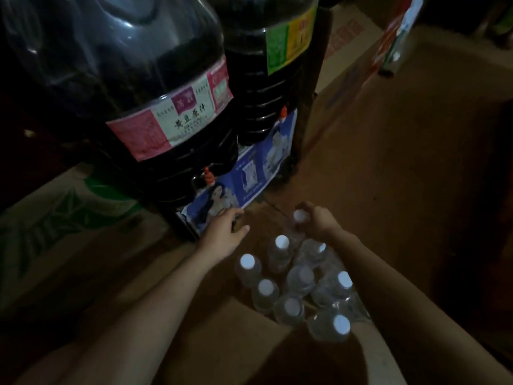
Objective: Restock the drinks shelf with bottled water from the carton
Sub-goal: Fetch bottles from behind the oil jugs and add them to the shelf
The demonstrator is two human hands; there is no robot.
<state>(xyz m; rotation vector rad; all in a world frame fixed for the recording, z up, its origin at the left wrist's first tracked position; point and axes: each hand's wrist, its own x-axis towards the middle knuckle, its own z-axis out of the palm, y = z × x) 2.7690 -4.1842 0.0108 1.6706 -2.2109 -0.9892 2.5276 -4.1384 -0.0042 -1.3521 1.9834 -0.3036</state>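
**Hands above a cluster of water bottles beside two large dark jugs**

The scene is dim. The right hand (319,222) has its fingers curled around the neck of one water bottle (300,215), just below its white cap; this bottle stands at the far end of the group. The left hand (226,232) is spread with fingers straight and relaxed, palm down, holding nothing; it hovers near the lower edge of a blue poster (249,173), and whether its fingertips touch the poster cannot be told.

The remaining bottles (299,279), clear with white caps, stand upright and close together between the two forearms, on a brown surface (388,190). Some of them at the near right appear wrapped in clear plastic film (352,304). A cardboard flap (230,323) lies just beside the group at the near left; whether the bottles stand inside a carton cannot be told.

Behind the left hand stand two large jugs of dark liquid. The nearer jug (125,79) bears a pink and white label, the farther jug (263,87) a green and yellow one. Each has a small orange tap (208,176) near its base. The blue poster is fixed to the front of their stand. A green-printed box (55,218) lies at the left, and further cardboard boxes (349,51) at the upper right.
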